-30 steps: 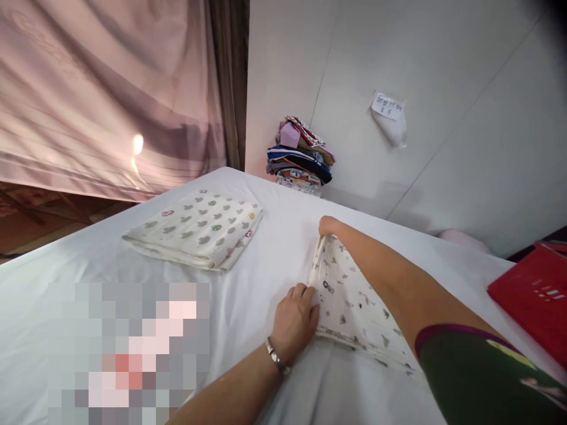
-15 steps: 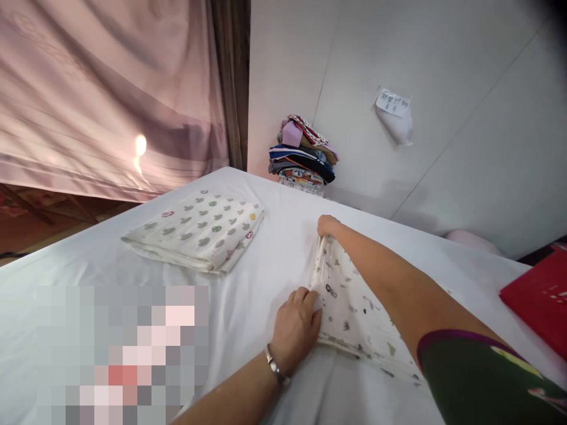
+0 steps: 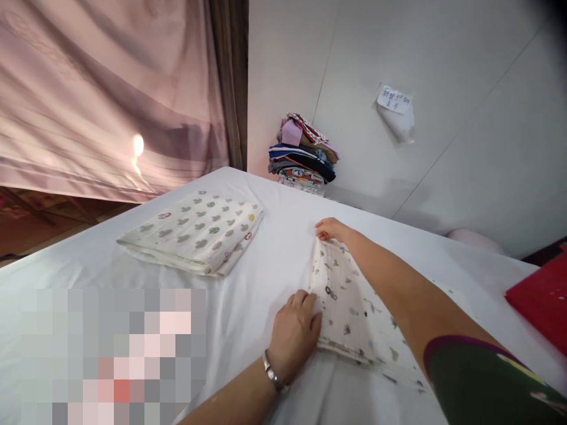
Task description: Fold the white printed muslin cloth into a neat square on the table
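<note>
A white cloth with small animal prints [image 3: 349, 307] lies folded on the white bed sheet [image 3: 274, 260] in front of me. My left hand [image 3: 295, 333], with a metal bracelet at the wrist, grips the cloth's near left corner, fingers curled over its edge. My right hand [image 3: 330, 229] reaches across and pinches the far left corner, pressing it down toward the sheet. My right forearm lies over the cloth and hides its right part.
A second folded printed cloth [image 3: 195, 230] lies to the left on the sheet. A stack of folded clothes [image 3: 303, 154] stands at the wall corner. A red basket [image 3: 543, 304] is at the right edge. A pink curtain [image 3: 110, 94] hangs left. A paper note [image 3: 394, 100] is on the wall.
My right hand has lowered the cloth's far corner, so the raised fold now lies flatter on the sheet. My left hand stays on the near corner.
</note>
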The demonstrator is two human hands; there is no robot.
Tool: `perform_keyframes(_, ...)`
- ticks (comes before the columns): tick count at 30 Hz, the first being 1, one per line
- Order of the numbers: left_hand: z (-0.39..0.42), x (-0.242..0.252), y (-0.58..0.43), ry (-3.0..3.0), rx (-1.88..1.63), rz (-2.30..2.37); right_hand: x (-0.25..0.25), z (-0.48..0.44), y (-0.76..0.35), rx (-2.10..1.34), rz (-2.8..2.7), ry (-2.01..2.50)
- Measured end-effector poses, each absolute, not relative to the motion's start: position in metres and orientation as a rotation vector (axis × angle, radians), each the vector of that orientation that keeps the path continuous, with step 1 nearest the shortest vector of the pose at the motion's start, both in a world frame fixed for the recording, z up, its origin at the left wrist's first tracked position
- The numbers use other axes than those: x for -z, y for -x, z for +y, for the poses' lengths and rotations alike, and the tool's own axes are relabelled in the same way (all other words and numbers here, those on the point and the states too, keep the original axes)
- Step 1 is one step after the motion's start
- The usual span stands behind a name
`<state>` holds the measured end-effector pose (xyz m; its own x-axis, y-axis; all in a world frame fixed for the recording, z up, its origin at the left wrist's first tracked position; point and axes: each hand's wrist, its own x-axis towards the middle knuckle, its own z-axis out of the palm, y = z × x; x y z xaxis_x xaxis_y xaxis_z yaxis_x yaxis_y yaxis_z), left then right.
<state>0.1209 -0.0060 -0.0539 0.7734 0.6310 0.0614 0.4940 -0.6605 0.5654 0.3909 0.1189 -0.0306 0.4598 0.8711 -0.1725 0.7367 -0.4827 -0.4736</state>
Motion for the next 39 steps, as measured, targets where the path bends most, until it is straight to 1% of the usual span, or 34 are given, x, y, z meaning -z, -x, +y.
perform_keyframes(5,-0.006,0.057,-0.12,-2.443,-0.384,0.832,0.026,0.087,-0.401,-0.453,-1.333,2.306)
perform_keyframes(12,-0.004,0.055,-0.121,-2.42,-0.363,0.826,0.053,0.066,-0.372,-0.281,-1.508,2.315)
perform_keyframes(16,-0.003,0.056,-0.119,-2.412,-0.399,0.807,0.048,0.067,-0.372,-0.278,-1.54,2.358)
perform_keyframes(21,-0.003,0.058,-0.119,-2.393,-0.436,0.8,0.048,0.056,-0.369,-0.179,-1.46,2.442)
perform_keyframes(26,-0.002,0.059,-0.121,-2.401,-0.423,0.819,0.066,0.052,-0.35,-0.271,-1.755,2.499)
perform_keyframes(30,-0.001,0.06,-0.119,-2.422,-0.459,0.802,0.052,0.052,-0.349,-0.394,-1.742,2.503)
perform_keyframes(33,0.0,0.061,-0.119,-2.433,-0.491,0.801,0.041,0.035,-0.343,-0.274,-1.665,2.489)
perform_keyframes(35,-0.001,0.062,-0.12,-2.447,-0.501,0.808,0.044,0.02,-0.334,-0.163,-1.658,2.466)
perform_keyframes(37,-0.001,0.063,-0.121,-2.469,-0.508,0.815,0.052,0.009,-0.324,-0.203,-1.694,2.451)
perform_keyframes(39,0.0,0.064,-0.122,-2.487,-0.512,0.825,0.058,0.005,-0.316,-0.314,-1.718,2.454)
